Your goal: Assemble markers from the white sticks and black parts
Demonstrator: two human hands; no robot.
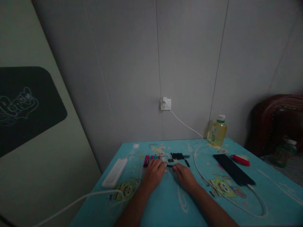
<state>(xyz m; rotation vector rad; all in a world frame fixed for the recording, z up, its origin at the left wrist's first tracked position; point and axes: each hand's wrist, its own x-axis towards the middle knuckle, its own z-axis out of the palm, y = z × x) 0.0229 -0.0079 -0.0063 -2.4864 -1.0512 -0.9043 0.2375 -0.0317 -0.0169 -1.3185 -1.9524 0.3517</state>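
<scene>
My left hand (155,171) and my right hand (185,176) are close together over the middle of the table. Between their fingertips lies a thin black pen-like piece (169,165); the right fingers pinch one end, and the left fingers close on its pale other end. Just beyond my left hand is a row of red, blue and black small tubes (151,157), partly covered by it. Thin white sticks (164,159) lie behind the fingertips. Several short black pieces (177,156) are grouped farther right, with one black stick (187,163) lying apart.
A white power strip (115,173) lies at the left. On the right are a black phone (234,169) on a white cable (201,174), a red object (240,160) and a bottle of yellow liquid (218,131). The cable runs to a wall socket (165,104).
</scene>
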